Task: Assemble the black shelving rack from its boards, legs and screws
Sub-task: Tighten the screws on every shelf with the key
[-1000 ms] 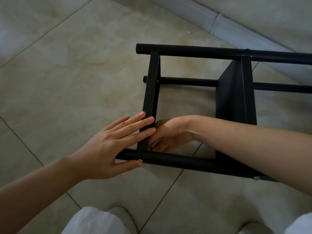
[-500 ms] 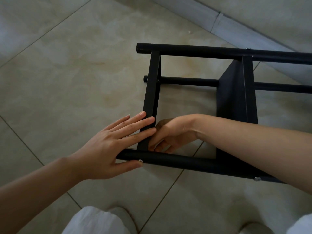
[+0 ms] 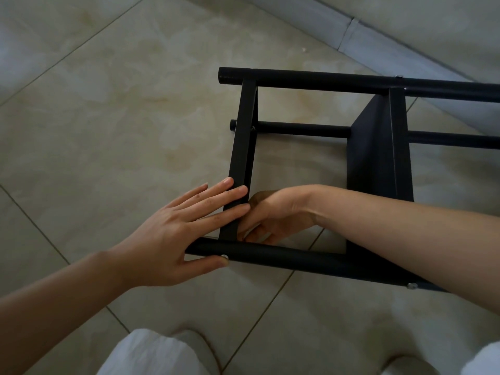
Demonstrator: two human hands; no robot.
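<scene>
Left hand (image 3: 173, 234) fingers straight, together, pressing end board (image 3: 239, 169); right hand (image 3: 273, 215) curled behind (grip unclear).

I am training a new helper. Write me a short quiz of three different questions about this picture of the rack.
1. True or false: the rack lies on its side on the floor.
2. Which hand lays straight fingers on the end board: A left, B right?
3. Fill in: the right hand reaches ___ the frame.

Key: 1 true. 2 A, the left hand. 3 inside.
</scene>
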